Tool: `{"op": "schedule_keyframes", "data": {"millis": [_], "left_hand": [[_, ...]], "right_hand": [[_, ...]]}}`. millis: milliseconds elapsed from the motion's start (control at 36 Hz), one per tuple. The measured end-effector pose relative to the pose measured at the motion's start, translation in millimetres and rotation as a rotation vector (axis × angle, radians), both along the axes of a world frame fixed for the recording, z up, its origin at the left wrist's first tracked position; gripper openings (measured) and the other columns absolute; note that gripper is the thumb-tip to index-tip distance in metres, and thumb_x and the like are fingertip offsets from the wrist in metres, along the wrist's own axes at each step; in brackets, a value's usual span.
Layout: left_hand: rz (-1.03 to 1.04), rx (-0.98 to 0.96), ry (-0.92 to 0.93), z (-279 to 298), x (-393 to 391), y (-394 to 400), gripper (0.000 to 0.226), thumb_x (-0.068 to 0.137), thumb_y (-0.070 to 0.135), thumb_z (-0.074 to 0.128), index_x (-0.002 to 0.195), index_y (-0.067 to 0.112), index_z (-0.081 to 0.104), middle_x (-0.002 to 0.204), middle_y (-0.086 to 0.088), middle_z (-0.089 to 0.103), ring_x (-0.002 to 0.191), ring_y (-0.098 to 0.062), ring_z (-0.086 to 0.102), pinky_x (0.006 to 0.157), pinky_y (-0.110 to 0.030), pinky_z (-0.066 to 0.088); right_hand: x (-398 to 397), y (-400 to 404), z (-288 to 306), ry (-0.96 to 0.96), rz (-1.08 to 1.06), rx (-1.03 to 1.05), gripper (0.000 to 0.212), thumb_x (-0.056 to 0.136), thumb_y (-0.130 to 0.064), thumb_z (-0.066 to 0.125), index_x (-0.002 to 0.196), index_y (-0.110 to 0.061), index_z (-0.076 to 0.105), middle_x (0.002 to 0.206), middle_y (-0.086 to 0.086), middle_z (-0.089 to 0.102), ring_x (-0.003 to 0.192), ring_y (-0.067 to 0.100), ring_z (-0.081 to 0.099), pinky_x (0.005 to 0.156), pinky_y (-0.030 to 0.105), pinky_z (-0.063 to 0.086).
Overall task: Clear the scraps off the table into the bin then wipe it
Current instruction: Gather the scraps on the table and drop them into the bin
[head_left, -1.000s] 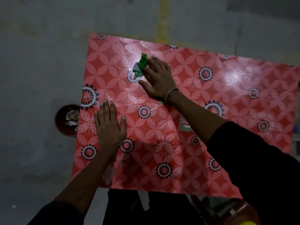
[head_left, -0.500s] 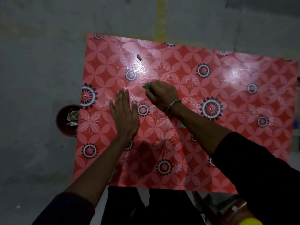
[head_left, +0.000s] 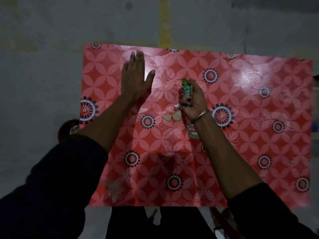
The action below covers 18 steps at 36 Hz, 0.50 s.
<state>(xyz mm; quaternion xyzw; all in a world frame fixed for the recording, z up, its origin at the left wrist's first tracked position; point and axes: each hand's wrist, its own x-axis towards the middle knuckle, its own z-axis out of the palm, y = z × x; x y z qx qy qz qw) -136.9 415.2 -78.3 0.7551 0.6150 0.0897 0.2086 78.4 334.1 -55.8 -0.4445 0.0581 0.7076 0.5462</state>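
Here, nearest you, your 2 dark sleeves (head_left: 57,178) frame the near edge of the table, which is covered in a glossy red oilcloth with white petal shapes and dark flower rings (head_left: 250,152). A pale, crumpled translucent scrap (head_left: 114,188) lies on the cloth near that near edge, left of centre. Further in, a round green-and-white sticker (head_left: 192,131) shows beside your right forearm. Just beyond it, 2 small tan cardboard pieces (head_left: 172,116) lie side by side on the cloth, with a smaller pale crumpled bit (head_left: 177,106) just past them, all close to the heel of your right hand (head_left: 193,99). That hand is clenched around a crumpled green wrapper (head_left: 186,87), whose end sticks out past your fingers, and a metal bangle (head_left: 200,115) sits at the wrist. Your left hand (head_left: 135,78) is released, fingers straight and together, thumb spread, laid flat over the far left part of the cloth; whether the palm fully touches is hard to tell. Off the table's left edge, partly hidden by your left arm, sits the dark red round bin (head_left: 64,128) on the grey floor (head_left: 34,75), with pale scraps just visible inside. Beyond the far edge, a yellow painted line (head_left: 164,23) runs away across the floor
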Motion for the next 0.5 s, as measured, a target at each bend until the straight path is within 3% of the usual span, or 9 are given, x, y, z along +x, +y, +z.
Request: {"op": "schedule_keyframes", "data": {"millis": [167, 278, 417, 500], "left_hand": [[-0.179, -0.075, -0.003, 4, 13, -63, 0.086, 0.108, 0.069, 0.020, 0.171, 0.012, 0.005, 0.180, -0.012, 0.000, 0.168, -0.023, -0.001, 0.135, -0.059, 0.005], [-0.291, -0.089, -0.013, 7, 44, -120, 0.091, 0.104, 0.072, 0.024, 0.172, 0.016, 0.001, 0.180, -0.011, -0.004, 0.168, -0.022, -0.004, 0.135, -0.060, 0.005], [-0.354, 0.026, -0.062, -3, 78, -142, 0.096, 0.100, 0.073, 0.045, 0.171, 0.014, 0.016, 0.179, -0.010, 0.015, 0.168, -0.023, 0.010, 0.135, -0.054, 0.009], [-0.395, 0.082, 0.057, -12, 84, -143, 0.083, 0.107, 0.067, 0.037, 0.168, 0.011, 0.028, 0.176, -0.012, 0.026, 0.165, -0.027, 0.022, 0.134, -0.051, 0.015]], "right_hand": [[23, -8, 2, 0.133, -0.071, 0.020, 0.012, 0.098, -0.018, 0.062, 0.096, -0.017, 0.074, 0.077, -0.008, 0.060, 0.042, 0.003, 0.043, 0.030, 0.015, 0.029], [43, -22, -2, 0.245, -0.053, 0.050, 0.009, 0.089, -0.018, 0.072, 0.097, -0.019, 0.072, 0.071, -0.009, 0.061, 0.044, 0.002, 0.047, 0.033, 0.015, 0.028], [67, -40, -11, 0.304, -0.080, 0.027, 0.020, 0.080, -0.014, 0.079, 0.097, -0.017, 0.069, 0.069, -0.004, 0.062, 0.045, 0.005, 0.048, 0.034, 0.018, 0.034], [80, -51, -12, 0.262, -0.115, 0.014, 0.029, 0.069, -0.012, 0.087, 0.090, -0.018, 0.069, 0.068, -0.005, 0.062, 0.045, 0.005, 0.049, 0.033, 0.018, 0.035]]}}
